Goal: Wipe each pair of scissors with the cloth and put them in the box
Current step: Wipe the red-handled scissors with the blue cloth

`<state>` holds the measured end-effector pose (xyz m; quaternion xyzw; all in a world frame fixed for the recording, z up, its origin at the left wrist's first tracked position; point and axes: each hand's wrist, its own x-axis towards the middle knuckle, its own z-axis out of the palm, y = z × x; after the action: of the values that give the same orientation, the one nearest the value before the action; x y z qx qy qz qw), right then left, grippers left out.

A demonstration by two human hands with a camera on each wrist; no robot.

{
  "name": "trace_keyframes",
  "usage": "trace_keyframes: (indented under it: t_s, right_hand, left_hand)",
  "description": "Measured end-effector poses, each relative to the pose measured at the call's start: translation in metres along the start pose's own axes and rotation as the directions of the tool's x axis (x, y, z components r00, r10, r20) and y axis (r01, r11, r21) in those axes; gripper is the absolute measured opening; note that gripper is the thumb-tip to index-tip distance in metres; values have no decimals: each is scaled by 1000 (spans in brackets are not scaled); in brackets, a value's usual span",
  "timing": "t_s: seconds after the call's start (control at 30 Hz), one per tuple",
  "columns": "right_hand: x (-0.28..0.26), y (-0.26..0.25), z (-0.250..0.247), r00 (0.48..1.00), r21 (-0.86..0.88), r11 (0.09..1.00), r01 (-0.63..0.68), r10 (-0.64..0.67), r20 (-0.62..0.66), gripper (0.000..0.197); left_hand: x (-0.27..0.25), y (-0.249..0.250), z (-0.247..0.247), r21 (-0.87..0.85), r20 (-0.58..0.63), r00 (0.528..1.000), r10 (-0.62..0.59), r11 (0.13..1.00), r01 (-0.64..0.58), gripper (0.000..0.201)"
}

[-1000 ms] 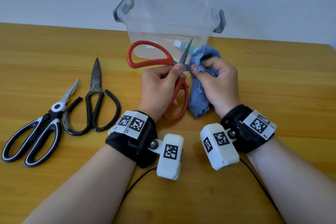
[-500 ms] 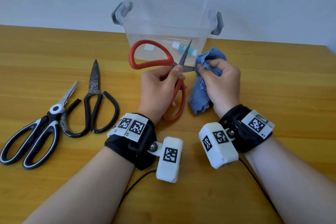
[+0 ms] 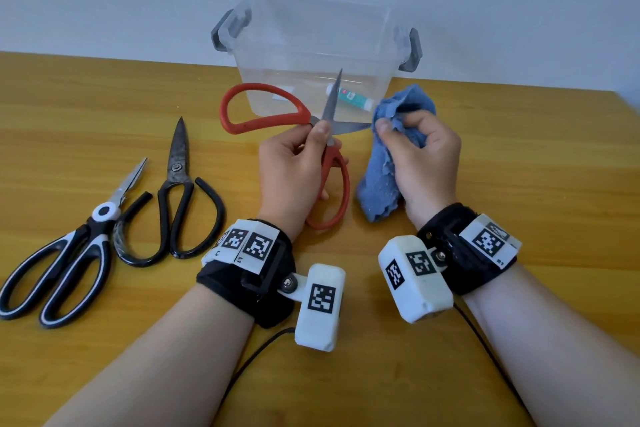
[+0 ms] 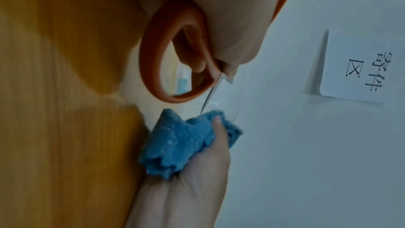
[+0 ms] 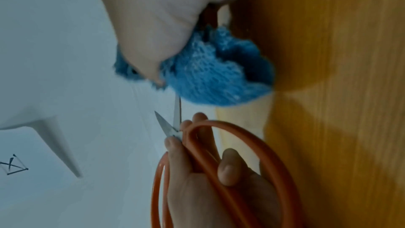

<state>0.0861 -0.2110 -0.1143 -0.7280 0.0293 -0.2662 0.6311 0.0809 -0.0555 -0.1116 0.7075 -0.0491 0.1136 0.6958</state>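
Observation:
My left hand [image 3: 298, 163] grips the red-handled scissors [image 3: 266, 114] at the pivot, blades spread wide, above the wooden table [image 3: 519, 184]. One blade points up toward the clear plastic box [image 3: 311, 55]; the other points right, its tip at the blue cloth [image 3: 381, 170]. My right hand [image 3: 415, 152] pinches that bunched cloth around the blade tip. In the left wrist view the red handle loop [image 4: 153, 68] and the blue cloth [image 4: 181, 145] show, with the blade tip touching the cloth. The right wrist view shows the cloth [image 5: 214, 75] at the blade and the red scissors [image 5: 230, 162] held by the left hand's fingers.
Two more pairs lie on the table at the left: all-black scissors [image 3: 178, 198] and black-and-white scissors [image 3: 69, 263]. A small white and teal tube [image 3: 349, 97] lies inside the box. A paper sheet with characters [image 4: 359, 72] hangs on the wall behind.
My right hand has slid the cloth rightward along the horizontal blade, from near the pivot out to the tip. The left hand keeps its hold on the scissors.

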Motion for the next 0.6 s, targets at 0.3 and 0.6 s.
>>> trace_keyframes:
  t_s: [0.3, 0.6]
  right_hand:
    - [0, 5, 1, 999, -108, 994, 26, -22, 43, 12]
    - [2, 1, -2, 979, 45, 992, 118, -108, -172, 18]
  left_hand:
    - [-2, 1, 0, -48, 44, 999, -19, 999, 21, 35]
    - [0, 1, 1, -34, -14, 998, -53, 998, 53, 32]
